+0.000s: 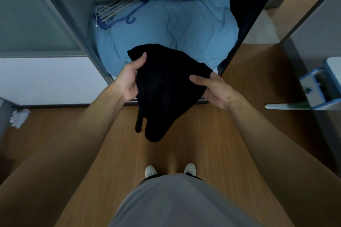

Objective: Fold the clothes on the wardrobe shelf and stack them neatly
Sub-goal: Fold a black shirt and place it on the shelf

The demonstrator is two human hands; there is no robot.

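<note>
The black garment [166, 86] is held up in the air at the centre of the view, in front of the open wardrobe [73, 24] and off its shelf. It is bunched, not yet folded, and a rounded end is left hanging towards 6 o'clock, with a thin strip dangling at 7 o'clock.

At 9 o'clock of the cloth, its edge is gripped by the left hand [129, 81]: the thumb is pressed on top and the fingers are curled beneath. At 3 o'clock, the opposite edge is pinched by the right hand [214, 88], with the thumb laid across the front and the fingers hidden behind the fabric.

Beyond the garment, at 12 o'clock, a rumpled blue quilt [175, 24] is seen filling the wardrobe compartment. On its 10 o'clock corner a bundle of hangers [118, 11] is laid, pale bars with blue hooks.

Below, at 6 o'clock, white shoes [151, 171] are planted on the wooden floor [258, 88], partly covered by a grey shirt [175, 201]. At 9 o'clock, by the frame's edge, crumpled white paper [19, 118] is spotted on the floor. At 3 o'clock a blue-and-white plastic object [317, 88] is seen; what it is cannot be told.
</note>
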